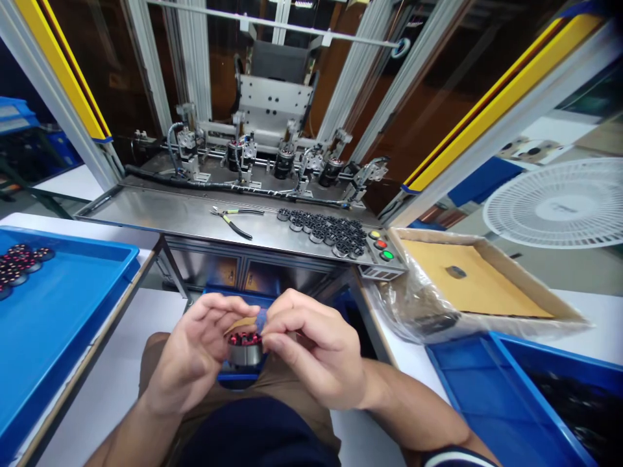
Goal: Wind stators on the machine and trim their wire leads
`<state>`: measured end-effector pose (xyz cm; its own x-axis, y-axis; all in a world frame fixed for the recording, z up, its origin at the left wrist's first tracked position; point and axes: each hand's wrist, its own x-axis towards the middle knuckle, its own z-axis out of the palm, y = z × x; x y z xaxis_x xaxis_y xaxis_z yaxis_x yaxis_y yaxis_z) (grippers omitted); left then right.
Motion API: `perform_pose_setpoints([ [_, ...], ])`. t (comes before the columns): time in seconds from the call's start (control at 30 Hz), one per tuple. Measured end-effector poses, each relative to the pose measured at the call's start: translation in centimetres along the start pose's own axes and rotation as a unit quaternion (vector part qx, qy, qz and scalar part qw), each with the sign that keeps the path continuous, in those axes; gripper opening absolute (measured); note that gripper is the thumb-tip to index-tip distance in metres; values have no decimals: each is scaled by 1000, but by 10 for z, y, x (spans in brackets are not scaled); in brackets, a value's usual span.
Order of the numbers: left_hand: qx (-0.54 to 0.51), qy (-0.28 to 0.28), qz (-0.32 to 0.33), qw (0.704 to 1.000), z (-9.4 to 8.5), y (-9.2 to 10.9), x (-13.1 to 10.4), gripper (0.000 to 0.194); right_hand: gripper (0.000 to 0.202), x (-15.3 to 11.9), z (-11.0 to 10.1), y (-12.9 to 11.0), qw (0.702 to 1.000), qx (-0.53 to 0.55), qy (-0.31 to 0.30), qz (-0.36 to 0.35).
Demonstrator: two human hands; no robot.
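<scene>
Above my lap, a round motor stator (245, 354) with a grey metal side and red windings on top sits in the curl of my left hand (192, 353). The fingers of that hand bend around its far side. My right hand (316, 347) is closed in a pinch just over the stator's right edge, thumb against forefinger. Whatever lies in this pinch is too small to make out. A small blue patch (261, 319) shows where the fingertips of both hands meet; I cannot tell whether it is a finger cover.
Ahead, cutting pliers (237, 220) and a cluster of black ring parts (331, 232) lie on the metal bench. A button box (382, 253) stands at its right end. Left is a blue tray (63, 331) with wound stators; right, a lined carton (487, 279), a blue bin (516, 402) and a fan (559, 204).
</scene>
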<state>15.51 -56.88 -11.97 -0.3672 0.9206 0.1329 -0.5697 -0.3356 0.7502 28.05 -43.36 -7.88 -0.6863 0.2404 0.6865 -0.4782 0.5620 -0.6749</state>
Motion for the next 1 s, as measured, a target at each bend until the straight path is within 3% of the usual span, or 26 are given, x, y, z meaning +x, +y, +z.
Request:
perform_pose_setpoints([
  [0.1, -17, -104, -163, 981, -3, 0, 4, 53, 6, 2, -4, 0, 999, 30, -31, -28],
  [0.17, -32, -144, -212, 966, -3, -1, 4, 55, 6, 2, -6, -1, 999, 26, -34, -33],
  [0.3, 3, -61, -131, 989, 1, -1, 0, 26, 7, 0, -7, -2, 1000, -24, -1, -19],
  [0.47, 15, 13, 38, 999, 3, -1, -2, 30, 10, -1, -4, -2, 999, -35, 33, 19],
  [0.53, -10, 16, 58, 998, 2, 0, 2, 29, 10, 0, -4, -1, 1000, -15, 17, 10],
  [0.57, -13, 11, 39, 999, 1, 0, 4, 29, 10, 0, -5, 0, 1000, -5, 1, -1],
  [0.63, -5, -40, -75, 996, 0, -1, 8, 39, 8, 0, -7, 2, 999, 10, -27, -22],
  [0.7, -15, -118, -210, 971, -1, -2, 10, 58, 7, 0, -10, 3, 999, 17, -37, -29],
  [0.77, -37, -157, -262, 952, -1, -3, 9, 59, 6, 0, -12, 5, 999, 14, -31, -29],
  [0.9, 0, -85, -197, 977, 2, -4, 5, 30, 5, -1, -13, 5, 1000, -10, -11, -27],
  [1.0, 57, -9, -73, 996, 5, -3, 3, 23, 7, 0, -9, 6, 999, -21, 30, -15],
])
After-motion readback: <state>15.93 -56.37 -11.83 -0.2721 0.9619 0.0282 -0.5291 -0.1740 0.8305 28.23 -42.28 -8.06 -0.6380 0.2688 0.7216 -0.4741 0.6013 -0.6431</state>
